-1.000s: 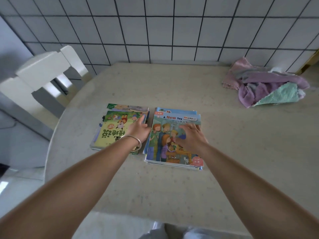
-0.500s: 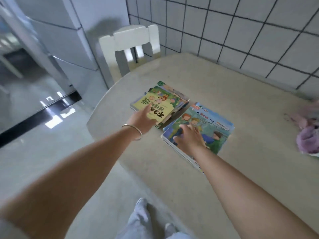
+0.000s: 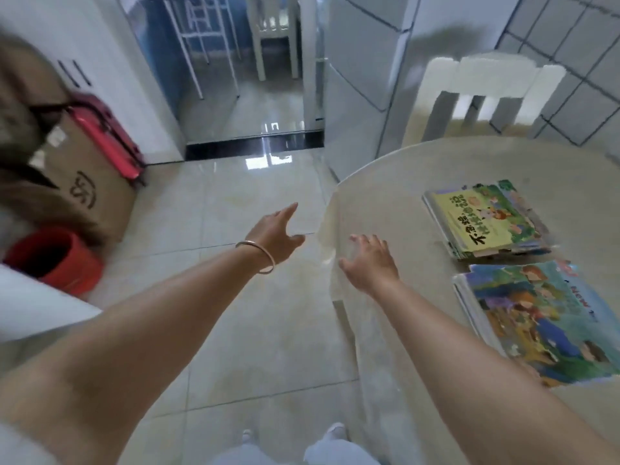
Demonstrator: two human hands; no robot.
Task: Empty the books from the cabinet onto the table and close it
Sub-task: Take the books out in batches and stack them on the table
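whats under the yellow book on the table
The yellow book tops a stack of thin books; only their edges and a few corners show. Their covers and number are hidden. The stack rests on the table.

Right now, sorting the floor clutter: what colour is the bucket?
Red bucket, dark inside; seen in the head view, lower left.

Brown cardboard box (image 3: pixel 85 182) printed with a dark logo, red round bucket (image 3: pixel 55 260) just below it, red, possibly plastic, crate (image 3: pixel 107 135) behind it, white slatted chair (image 3: pixel 483 92) far right of it
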